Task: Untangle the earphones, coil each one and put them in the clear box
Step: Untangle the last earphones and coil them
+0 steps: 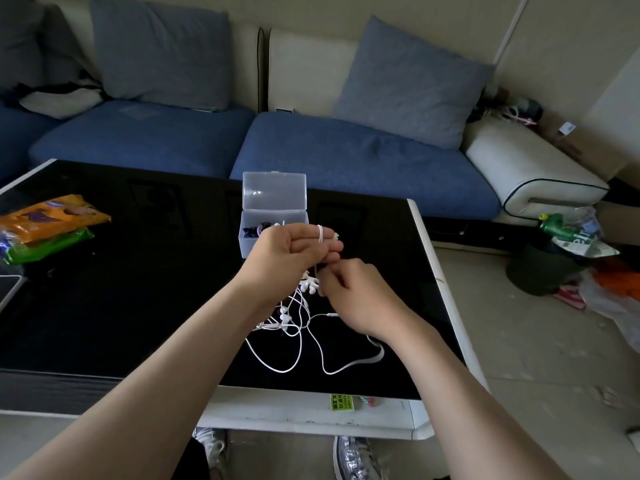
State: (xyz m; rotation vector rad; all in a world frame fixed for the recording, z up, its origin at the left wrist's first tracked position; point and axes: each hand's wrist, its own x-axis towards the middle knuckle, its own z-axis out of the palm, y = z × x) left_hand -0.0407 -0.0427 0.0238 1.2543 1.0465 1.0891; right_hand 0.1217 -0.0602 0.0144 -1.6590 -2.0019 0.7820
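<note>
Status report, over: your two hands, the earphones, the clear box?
Left grip holds white earphone cable, wound round it. Right grip pinches same cable below. Rest of earphones tangled on black table. Clear box open behind, nothing in way.

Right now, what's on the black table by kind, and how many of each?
Clear box: 1
Snack packs, orange and green: 2
Earphone tangle: 1 (sets in it can't be counted)
Flat thing cut off at the left edge: 1
Total: 5
</note>
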